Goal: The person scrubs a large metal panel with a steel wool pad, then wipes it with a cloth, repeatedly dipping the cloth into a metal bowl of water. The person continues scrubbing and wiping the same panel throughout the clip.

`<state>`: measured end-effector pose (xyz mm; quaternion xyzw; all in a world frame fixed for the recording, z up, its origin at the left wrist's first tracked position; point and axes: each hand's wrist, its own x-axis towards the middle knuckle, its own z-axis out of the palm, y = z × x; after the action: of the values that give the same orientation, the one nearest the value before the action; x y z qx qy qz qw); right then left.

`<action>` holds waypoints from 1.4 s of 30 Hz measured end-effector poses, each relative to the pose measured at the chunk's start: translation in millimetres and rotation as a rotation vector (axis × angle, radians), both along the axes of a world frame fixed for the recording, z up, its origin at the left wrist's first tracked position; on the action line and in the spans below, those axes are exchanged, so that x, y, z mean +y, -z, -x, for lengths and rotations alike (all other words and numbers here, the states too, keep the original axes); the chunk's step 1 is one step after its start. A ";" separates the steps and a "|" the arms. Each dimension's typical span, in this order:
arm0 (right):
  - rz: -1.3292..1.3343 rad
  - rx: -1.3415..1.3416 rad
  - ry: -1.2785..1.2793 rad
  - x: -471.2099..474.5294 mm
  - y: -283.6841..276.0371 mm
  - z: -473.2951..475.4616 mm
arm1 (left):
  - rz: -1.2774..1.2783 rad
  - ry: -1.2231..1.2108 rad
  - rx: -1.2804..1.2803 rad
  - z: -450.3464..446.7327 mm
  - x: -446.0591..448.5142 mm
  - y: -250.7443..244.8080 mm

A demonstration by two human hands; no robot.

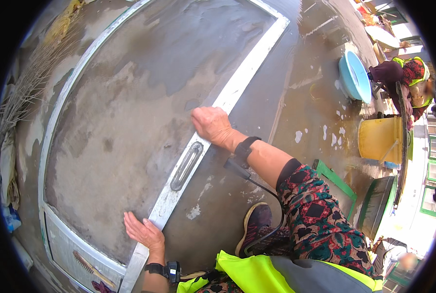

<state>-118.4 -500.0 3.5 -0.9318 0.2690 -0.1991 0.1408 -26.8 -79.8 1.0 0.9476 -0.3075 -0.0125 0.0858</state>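
A white metal door frame [174,186], with a recessed oval pull handle [187,166] in its near rail, lies before me on wet ground. My right hand [211,124] is curled into a fist over this rail above the handle; whatever is under the fingers is hidden. Lower down, my left hand [144,230] rests across the same rail, fingers stretched over the inner side and thumb apart. A wooden-handled scrub brush [93,268] and a dark red cloth [102,286] are at the lower panel [66,238]. Whether glass fills the large opening, I cannot tell.
A light blue basin [354,77], a yellow bucket [380,139], a green-framed panel [335,186] and a dark tub [377,205] stand to the right. One person [410,80] is beyond the basin, another [393,256] lower right. Dry twigs [27,91] line the left.
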 end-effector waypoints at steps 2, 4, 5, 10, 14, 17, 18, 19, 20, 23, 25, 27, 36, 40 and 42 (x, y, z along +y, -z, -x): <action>0.047 0.006 0.211 -35.7 -0.9 1.7 | -0.007 -0.008 -0.003 0.7 0.1 -0.1; 0.062 0.069 0.363 -52.9 -0.1 3.4 | -0.028 -0.012 0.002 0.9 -0.3 -1.1; 0.136 0.025 0.409 -55.5 4.3 4.5 | -0.032 -0.014 0.002 1.3 -0.5 -2.0; -0.011 0.125 0.144 -32.4 8.8 14.4 | -0.027 -0.035 0.020 2.1 -3.1 -3.6; 0.025 0.004 0.172 -33.1 4.1 14.5 | -0.042 -0.021 0.016 1.0 -2.3 -2.5; -0.014 0.079 0.394 -46.3 -3.0 9.2 | -0.038 -0.023 0.003 1.0 -2.0 -2.7; -0.084 0.147 0.380 -42.0 -6.7 5.6 | -0.048 -0.029 0.002 1.1 -1.6 -3.7; -0.112 0.181 0.386 -38.1 -9.2 4.2 | -0.047 -0.033 -0.004 1.4 -1.7 -4.0; -0.103 0.193 0.389 -30.8 -12.6 3.6 | -0.046 -0.039 -0.002 1.7 -1.8 -4.0; -0.056 0.148 -0.114 2.4 -11.8 7.5 | -0.036 -0.043 0.009 2.5 -1.6 -2.0; 0.020 0.054 -0.084 -3.2 -9.8 10.5 | -0.057 -0.037 0.006 1.7 -0.1 -0.8; 0.081 0.035 0.129 -31.8 -9.1 13.4 | -0.055 -0.021 0.005 1.0 1.3 0.5; 0.163 0.182 -0.022 -36.2 3.1 20.9 | -0.051 -0.020 -0.004 0.8 -1.8 -2.3; 0.138 0.148 0.125 -66.7 4.7 21.8 | -0.069 -0.020 -0.017 0.9 -0.1 -0.1; 0.146 0.162 0.337 -91.0 -2.1 20.9 | -0.080 -0.029 -0.035 0.5 -0.1 0.5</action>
<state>-139.4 -591.1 5.6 -0.8944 0.4163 -0.1630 0.0152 -27.3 -79.9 0.5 0.9547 -0.2944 -0.0071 0.0427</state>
